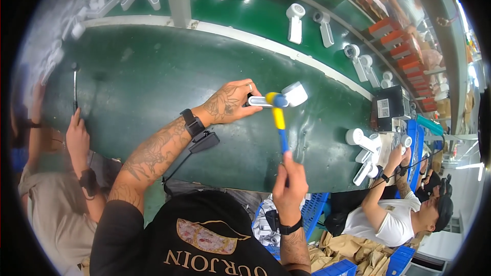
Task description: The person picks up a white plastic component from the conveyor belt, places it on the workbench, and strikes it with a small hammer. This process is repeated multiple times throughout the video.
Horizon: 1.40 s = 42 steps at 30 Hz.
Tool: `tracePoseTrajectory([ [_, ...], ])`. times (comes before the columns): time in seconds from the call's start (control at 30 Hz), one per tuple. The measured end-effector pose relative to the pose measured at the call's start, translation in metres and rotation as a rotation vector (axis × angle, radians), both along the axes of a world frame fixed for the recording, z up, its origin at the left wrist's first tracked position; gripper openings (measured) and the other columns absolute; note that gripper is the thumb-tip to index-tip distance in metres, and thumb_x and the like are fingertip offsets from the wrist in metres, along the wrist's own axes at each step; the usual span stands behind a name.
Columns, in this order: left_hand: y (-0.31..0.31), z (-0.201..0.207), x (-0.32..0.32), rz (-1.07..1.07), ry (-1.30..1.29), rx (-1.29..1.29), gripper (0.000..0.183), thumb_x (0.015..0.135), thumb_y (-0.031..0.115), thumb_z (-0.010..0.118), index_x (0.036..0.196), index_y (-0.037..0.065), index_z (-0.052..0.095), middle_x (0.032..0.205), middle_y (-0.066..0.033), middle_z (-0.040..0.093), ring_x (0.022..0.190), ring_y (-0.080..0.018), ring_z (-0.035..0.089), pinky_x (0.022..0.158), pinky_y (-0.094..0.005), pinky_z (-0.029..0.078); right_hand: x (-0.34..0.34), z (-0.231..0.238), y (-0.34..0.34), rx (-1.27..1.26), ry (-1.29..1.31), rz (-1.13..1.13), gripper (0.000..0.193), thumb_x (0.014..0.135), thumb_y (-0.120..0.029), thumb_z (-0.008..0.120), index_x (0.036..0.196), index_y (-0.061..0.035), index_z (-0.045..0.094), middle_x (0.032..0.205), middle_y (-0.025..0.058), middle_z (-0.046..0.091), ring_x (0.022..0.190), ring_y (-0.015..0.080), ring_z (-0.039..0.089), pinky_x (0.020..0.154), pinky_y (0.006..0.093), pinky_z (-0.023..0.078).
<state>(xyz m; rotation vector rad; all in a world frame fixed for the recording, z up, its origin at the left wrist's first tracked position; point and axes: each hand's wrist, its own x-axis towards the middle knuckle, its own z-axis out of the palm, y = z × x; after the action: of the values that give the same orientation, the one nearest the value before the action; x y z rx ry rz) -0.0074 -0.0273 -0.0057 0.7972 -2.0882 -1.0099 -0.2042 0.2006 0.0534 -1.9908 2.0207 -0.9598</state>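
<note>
My left hand (235, 101) grips the handle end of a white hand-held device (295, 95), shaped like a small fan with a round head and a long handle. The device lies above the green worktop (153, 66), its head pointing right. In my right hand (290, 181), closed round the grip, is a small hammer (279, 119) with a yellow and blue handle. The hammer's head overlaps the device near the join of handle and round head; whether they touch I cannot tell.
Similar white devices (295, 24) lie on a green conveyor belt (266, 7) beyond a pale rail. A black box (389, 106) and more devices (364, 145) stand at right. A co-worker (383, 220) sits on the right; another co-worker's hand (77, 140) holds a tool at left.
</note>
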Motion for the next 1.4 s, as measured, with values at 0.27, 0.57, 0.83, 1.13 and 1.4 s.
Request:
tracePoseTrajectory([
  [0.27, -0.008, -0.006, 0.0, 0.206, 0.033, -0.018, 0.027, 0.091, 0.019, 0.088, 0.106, 0.002, 0.075, 0.092, -0.0039, 0.068, 0.064, -0.0134, 0.058, 0.06, -0.031, 0.049, -0.023, -0.032, 0.004, -0.092, -0.267, -0.151, 0.046, 0.107, 0.0, 0.067, 0.152, 0.0037, 0.061, 0.131, 0.0185, 0.075, 0.094, 0.0162, 0.072, 0.083, 0.0301, 0.058],
  [0.57, -0.183, 0.011, -0.043, 0.712, -0.062, -0.582, 0.045, 0.093, 0.037, 0.083, 0.119, 0.001, 0.075, 0.129, -0.0213, 0.066, 0.113, -0.0433, 0.068, 0.098, -0.0503, 0.057, -0.031, -0.075, 0.007, -0.084, -0.35, -0.221, 0.044, 0.106, 0.002, 0.066, 0.149, 0.0076, 0.062, 0.128, 0.0192, 0.074, 0.097, 0.0189, 0.072, 0.087, 0.0294, 0.058],
  [0.83, -0.227, -0.012, -0.144, 0.628, -0.252, 0.105, 0.054, 0.091, 0.047, 0.08, 0.121, 0.003, 0.074, 0.135, -0.0192, 0.072, 0.133, -0.0406, 0.061, 0.113, -0.0479, 0.05, -0.024, -0.071, 0.007, -0.125, -0.344, -0.24, 0.044, 0.104, 0.004, 0.067, 0.148, 0.0074, 0.063, 0.128, 0.0211, 0.074, 0.102, 0.0228, 0.075, 0.089, 0.0316, 0.06],
  [1.13, -0.042, 0.011, -0.059, 0.118, 0.043, -0.122, 0.052, 0.095, 0.011, 0.079, 0.143, 0.009, 0.059, 0.12, -0.0118, 0.079, 0.118, -0.0338, 0.07, 0.104, -0.0447, 0.056, -0.03, -0.08, 0.026, -0.127, -0.411, -0.225, 0.045, 0.105, 0.003, 0.067, 0.149, 0.0084, 0.061, 0.129, 0.0204, 0.073, 0.106, 0.0206, 0.074, 0.091, 0.0326, 0.059],
  [1.4, 0.014, 0.003, -0.011, 0.082, 0.039, -0.14, 0.046, 0.095, 0.018, 0.084, 0.136, 0.007, 0.067, 0.117, -0.0089, 0.076, 0.11, -0.0317, 0.067, 0.098, -0.0429, 0.056, -0.014, -0.005, 0.009, 0.008, -0.186, -0.088, 0.045, 0.103, 0.004, 0.067, 0.148, 0.005, 0.065, 0.101, 0.0159, 0.072, 0.084, 0.023, 0.068, 0.076, 0.0349, 0.056],
])
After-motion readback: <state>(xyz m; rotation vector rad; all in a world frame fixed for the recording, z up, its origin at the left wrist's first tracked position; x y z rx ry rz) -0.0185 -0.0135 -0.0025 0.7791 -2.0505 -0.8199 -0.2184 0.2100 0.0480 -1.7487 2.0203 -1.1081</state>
